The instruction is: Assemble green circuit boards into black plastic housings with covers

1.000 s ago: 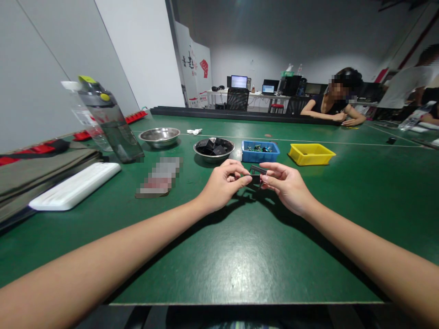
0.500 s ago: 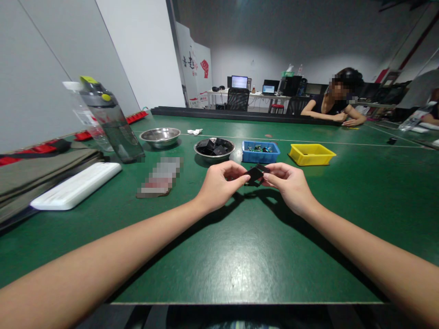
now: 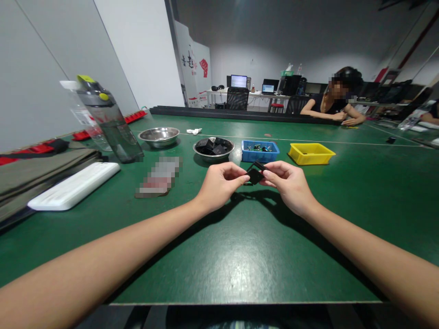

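Note:
Between my two hands, a little above the green table [image 3: 226, 246], is a small black plastic case [image 3: 255, 175], apparently with a hinged or separate flap at its top. My left hand [image 3: 222, 183] pinches its left side between thumb and fingers. On the right side, my right hand [image 3: 287, 183] grips it the same way. Fingers cover parts of the case, so its inside is hidden. Just beyond stand a steel bowl [image 3: 214, 158] of similar black cases [image 3: 219, 149], a blue bin [image 3: 259, 156] of small green circuit boards, and a yellow bin [image 3: 310, 158].
A second steel bowl [image 3: 159, 137] stands farther left, near a crumpled white tissue [image 3: 194, 131]. A grey water bottle [image 3: 115, 128], a white power bank-like block [image 3: 73, 186] and a blurred flat item [image 3: 159, 178] lie leftward. Across the table sits a person [image 3: 334, 103].
The black case has turned slightly in my fingers, its flap now standing at a steeper angle. Both hands stay nearly in place.

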{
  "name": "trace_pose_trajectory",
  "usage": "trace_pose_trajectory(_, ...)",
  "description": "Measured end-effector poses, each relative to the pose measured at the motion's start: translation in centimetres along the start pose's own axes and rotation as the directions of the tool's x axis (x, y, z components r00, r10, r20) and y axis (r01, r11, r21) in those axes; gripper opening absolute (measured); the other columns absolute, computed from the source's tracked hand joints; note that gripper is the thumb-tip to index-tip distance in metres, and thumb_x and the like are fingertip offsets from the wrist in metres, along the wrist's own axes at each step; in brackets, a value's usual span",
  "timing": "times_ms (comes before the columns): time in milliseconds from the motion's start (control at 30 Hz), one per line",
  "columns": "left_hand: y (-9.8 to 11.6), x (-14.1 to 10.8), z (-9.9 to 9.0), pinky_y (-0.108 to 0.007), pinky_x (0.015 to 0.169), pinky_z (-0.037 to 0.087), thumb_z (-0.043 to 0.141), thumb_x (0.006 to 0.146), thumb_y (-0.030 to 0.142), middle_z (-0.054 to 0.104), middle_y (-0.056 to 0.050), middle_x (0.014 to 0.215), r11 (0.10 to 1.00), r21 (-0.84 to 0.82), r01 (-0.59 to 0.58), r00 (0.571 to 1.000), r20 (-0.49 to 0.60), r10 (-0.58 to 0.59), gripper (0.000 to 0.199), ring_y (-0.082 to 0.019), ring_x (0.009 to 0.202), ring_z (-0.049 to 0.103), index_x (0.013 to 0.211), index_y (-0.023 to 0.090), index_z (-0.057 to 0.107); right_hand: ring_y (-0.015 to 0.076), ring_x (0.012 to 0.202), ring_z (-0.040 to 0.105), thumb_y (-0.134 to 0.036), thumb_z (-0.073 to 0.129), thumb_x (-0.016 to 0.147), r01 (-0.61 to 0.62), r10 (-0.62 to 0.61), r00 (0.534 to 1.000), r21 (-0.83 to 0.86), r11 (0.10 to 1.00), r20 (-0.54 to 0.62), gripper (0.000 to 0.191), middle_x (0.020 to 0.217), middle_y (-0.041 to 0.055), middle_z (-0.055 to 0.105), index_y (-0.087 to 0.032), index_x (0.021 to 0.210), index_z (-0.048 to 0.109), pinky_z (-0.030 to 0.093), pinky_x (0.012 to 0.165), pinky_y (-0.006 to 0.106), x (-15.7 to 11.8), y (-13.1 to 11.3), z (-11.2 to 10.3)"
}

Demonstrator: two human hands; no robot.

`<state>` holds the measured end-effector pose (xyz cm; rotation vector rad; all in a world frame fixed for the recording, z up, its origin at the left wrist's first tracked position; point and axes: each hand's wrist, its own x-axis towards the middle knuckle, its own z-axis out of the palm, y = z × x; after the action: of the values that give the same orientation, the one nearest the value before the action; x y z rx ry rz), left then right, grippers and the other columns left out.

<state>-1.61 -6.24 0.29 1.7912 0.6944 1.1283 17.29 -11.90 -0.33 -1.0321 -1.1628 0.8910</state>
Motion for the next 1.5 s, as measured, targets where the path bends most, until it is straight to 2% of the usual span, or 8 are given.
trace_pose_trajectory(233,-0.3,0.2,0.0,-0.025,0.06,0.051,0.08,0.071,0.032,0.071,-0.002,0.068,0.999,-0.01,0.048,0.999,-0.025,-0.048,0.022,-0.013,0.062,0.063,0.073,0.013,0.068,0.0181,0.073,0.071,-0.042,0.087,0.068,0.026,-0.024,0.999,-0.044,0.999,0.045,0.031,0.083,0.003,0.076,-0.019,0.085,0.074,0.061,0.074,0.036,-0.1,0.0,-0.2)
trace_pose_trajectory(433,-0.4,0.2,-0.1,-0.024,0.056,0.045,0.08,0.071,0.032,0.067,-0.001,0.064,0.994,0.009,0.113,0.994,0.013,-0.113,0.023,-0.012,0.058,0.058,0.07,0.013,0.066,0.0173,0.066,0.07,-0.036,0.088,0.065,0.033,-0.029,0.998,-0.075,0.997,0.048,0.027,0.079,0.0021,0.075,-0.019,0.08,0.073,0.061,0.07,0.035,-0.2,-0.5,0.1)
trace_pose_trajectory(600,-0.4,0.1,-0.1,-0.024,0.06,0.044,0.079,0.073,0.033,0.068,-0.002,0.073,0.984,0.18,0.001,0.998,-0.06,0.01,0.023,-0.013,0.066,0.059,0.078,0.014,0.067,0.019,0.068,0.071,-0.037,0.087,0.064,0.029,-0.025,0.998,-0.09,0.996,0.055,0.027,0.08,0.0027,0.075,-0.02,0.079,0.073,0.061,0.071,0.037,-0.2,-0.5,0.2)
trace_pose_trajectory(700,-0.2,0.0,-0.2,-0.025,0.064,0.046,0.075,0.077,0.032,0.072,-0.003,0.083,0.972,0.227,-0.057,0.998,0.001,0.059,0.021,-0.015,0.073,0.062,0.088,0.015,0.07,0.0183,0.068,0.07,-0.037,0.087,0.065,0.039,-0.033,0.998,-0.088,0.995,0.06,0.026,0.081,0.0025,0.076,-0.02,0.08,0.074,0.061,0.069,0.036,-0.2,-0.6,0.1)
trace_pose_trajectory(1133,-0.1,-0.1,0.0,-0.024,0.06,0.044,0.075,0.079,0.035,0.07,-0.002,0.073,0.977,0.202,-0.066,0.995,0.084,0.05,0.021,-0.012,0.063,0.057,0.079,0.015,0.069,0.0195,0.068,0.071,-0.036,0.086,0.068,0.035,-0.023,0.995,-0.131,0.991,0.093,0.027,0.087,0.0041,0.078,-0.02,0.089,0.078,0.061,0.063,0.035,-0.2,-0.6,-0.1)
trace_pose_trajectory(1333,-0.8,1.3,-1.8,-0.029,0.07,0.046,0.066,0.085,0.035,0.072,-0.005,0.084,0.876,0.451,-0.173,0.982,0.015,0.186,0.019,-0.017,0.077,0.063,0.086,0.016,0.069,0.0162,0.063,0.067,-0.031,0.084,0.067,-0.012,0.008,1.0,-0.169,0.985,-0.023,0.026,0.079,0.0041,0.076,-0.017,0.088,0.077,0.058,0.058,0.031,1.7,0.7,-2.1)
trace_pose_trajectory(1433,-1.8,2.4,-3.5,-0.033,0.08,0.049,0.064,0.085,0.036,0.071,-0.007,0.093,0.796,0.549,-0.255,0.965,0.093,0.245,0.021,-0.02,0.087,0.064,0.093,0.016,0.067,0.0124,0.052,0.061,-0.024,0.085,0.065,-0.124,0.112,0.991,-0.231,0.965,-0.067,0.029,0.067,0.0011,0.071,-0.015,0.091,0.076,0.054,0.05,0.027,3.0,1.7,-3.8)
trace_pose_trajectory(1500,-2.6,2.8,-4.4,-0.039,0.088,0.05,0.067,0.083,0.041,0.07,-0.008,0.101,0.749,0.594,-0.293,0.956,0.204,0.212,0.031,-0.024,0.096,0.064,0.101,0.017,0.065,0.0104,0.048,0.058,-0.02,0.082,0.067,-0.184,0.167,0.983,-0.298,0.937,-0.083,0.027,0.066,0.0012,0.071,-0.014,0.092,0.074,0.05,0.046,0.024,3.8,2.2,-4.7)
